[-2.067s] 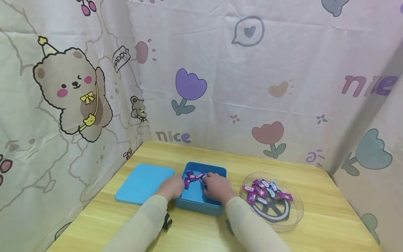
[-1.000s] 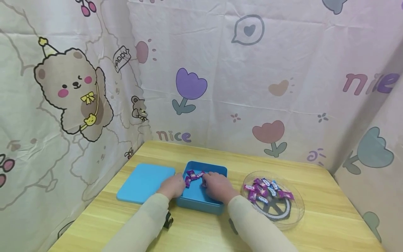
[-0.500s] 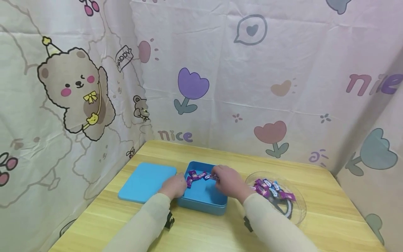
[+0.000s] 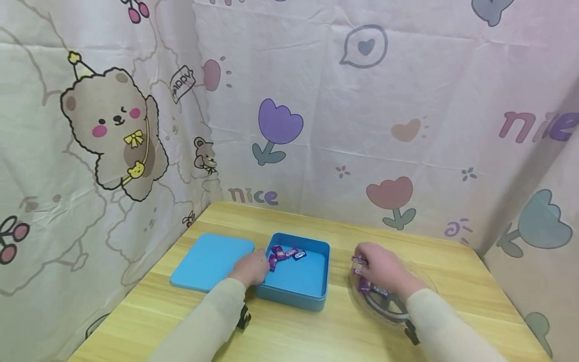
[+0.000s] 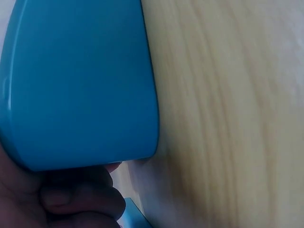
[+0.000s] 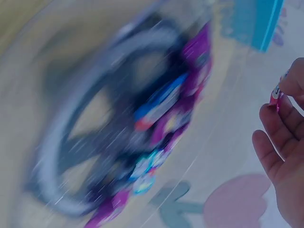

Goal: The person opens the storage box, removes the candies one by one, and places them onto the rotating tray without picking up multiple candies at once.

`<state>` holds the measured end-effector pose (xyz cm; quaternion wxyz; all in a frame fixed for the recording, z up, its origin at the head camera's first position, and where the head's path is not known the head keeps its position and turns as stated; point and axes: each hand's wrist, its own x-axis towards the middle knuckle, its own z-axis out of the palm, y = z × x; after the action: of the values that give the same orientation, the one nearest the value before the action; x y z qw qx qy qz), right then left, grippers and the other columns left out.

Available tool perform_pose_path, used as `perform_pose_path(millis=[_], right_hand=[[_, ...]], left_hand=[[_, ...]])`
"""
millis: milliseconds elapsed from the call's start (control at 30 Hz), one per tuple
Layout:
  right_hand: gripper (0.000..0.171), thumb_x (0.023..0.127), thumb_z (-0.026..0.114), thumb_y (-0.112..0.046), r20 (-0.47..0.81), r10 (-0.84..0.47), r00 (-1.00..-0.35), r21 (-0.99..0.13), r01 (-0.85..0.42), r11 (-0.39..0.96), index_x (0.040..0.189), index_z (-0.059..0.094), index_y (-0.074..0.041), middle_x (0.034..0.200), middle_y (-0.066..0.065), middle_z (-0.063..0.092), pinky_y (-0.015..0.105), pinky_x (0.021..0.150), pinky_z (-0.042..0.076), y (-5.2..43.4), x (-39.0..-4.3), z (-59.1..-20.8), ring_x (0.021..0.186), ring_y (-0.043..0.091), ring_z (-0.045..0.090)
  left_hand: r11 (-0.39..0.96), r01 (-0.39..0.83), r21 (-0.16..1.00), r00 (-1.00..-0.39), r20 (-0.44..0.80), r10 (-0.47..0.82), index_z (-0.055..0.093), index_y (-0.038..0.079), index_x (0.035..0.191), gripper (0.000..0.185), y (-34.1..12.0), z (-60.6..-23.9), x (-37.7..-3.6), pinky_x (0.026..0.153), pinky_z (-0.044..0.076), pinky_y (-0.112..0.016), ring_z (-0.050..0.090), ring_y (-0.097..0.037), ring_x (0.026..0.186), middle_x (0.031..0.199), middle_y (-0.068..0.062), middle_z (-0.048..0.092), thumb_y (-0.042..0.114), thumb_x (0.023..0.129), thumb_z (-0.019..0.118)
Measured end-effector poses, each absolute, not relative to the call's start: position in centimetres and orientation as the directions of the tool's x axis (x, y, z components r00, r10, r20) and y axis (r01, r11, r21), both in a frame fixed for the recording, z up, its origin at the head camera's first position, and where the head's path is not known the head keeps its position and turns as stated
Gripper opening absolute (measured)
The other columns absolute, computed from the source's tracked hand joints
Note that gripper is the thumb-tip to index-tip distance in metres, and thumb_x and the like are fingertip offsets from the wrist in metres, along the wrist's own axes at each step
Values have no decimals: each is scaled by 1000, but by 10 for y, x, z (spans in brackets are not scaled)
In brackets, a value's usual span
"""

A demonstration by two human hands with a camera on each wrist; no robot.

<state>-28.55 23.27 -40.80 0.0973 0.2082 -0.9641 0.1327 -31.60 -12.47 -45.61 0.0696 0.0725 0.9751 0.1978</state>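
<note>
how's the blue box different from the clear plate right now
The blue box is opaque, square and deep-walled; the clear plate is see-through, round and shallow. The left hand rests at the box's left edge; the right hand reaches over the plate. Both hold wrapped candies.

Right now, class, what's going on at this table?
A person is handling wrapped sweets. The left hand rests at the left edge of the open blue box, which holds a few sweets. The right hand is over the clear dish, pinching a sweet. The blue lid lies beside the box.
</note>
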Motion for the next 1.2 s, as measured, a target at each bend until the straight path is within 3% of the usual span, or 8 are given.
perform_pose_path(millis=[167, 400, 667, 900, 1200], right_hand=[[28, 72, 70, 2, 230, -367, -901, -205, -414, 887, 91, 62, -19, 81, -10, 56, 35, 71, 51, 271, -279, -421, 74, 8, 52], [30, 72, 73, 1, 152, -343, -927, -182, -367, 912, 95, 65, -17, 80, -10, 55, 34, 68, 51, 304, -271, -434, 73, 8, 52], [33, 69, 72, 3, 89, -329, -940, -181, -340, 923, 91, 63, -20, 76, -11, 53, 31, 63, 48, 310, -259, -439, 70, 8, 50], [32, 69, 73, -1, 85, -313, -946, -154, -323, 934, 89, 62, -22, 76, -13, 54, 34, 65, 49, 313, -257, -447, 70, 8, 51], [28, 73, 76, -2, 51, -294, -954, -177, -299, 938, 93, 63, -17, 77, -8, 54, 35, 66, 49, 312, -259, -444, 71, 11, 51]], left_hand=[[909, 129, 396, -979, -97, 181, 56, -9, 127, 35, -124, -456, -314, 83, 55, -49, 56, -26, 83, 110, -14, 65, 15, 103, 50], [908, 127, 400, -979, -96, 179, 53, -9, 133, 39, -125, -458, -314, 94, 51, -54, 60, -28, 98, 126, -19, 63, 16, 103, 50], [911, 122, 395, -979, -101, 175, 55, -8, 131, 37, -124, -460, -317, 90, 53, -51, 57, -26, 90, 119, -16, 64, 16, 104, 49], [915, 124, 385, -979, -105, 177, 55, -7, 131, 37, -125, -459, -317, 92, 52, -52, 57, -26, 91, 119, -15, 64, 16, 103, 51], [912, 122, 392, -978, -108, 177, 53, -8, 134, 39, -125, -457, -316, 92, 52, -53, 57, -27, 92, 123, -17, 63, 17, 104, 49]])
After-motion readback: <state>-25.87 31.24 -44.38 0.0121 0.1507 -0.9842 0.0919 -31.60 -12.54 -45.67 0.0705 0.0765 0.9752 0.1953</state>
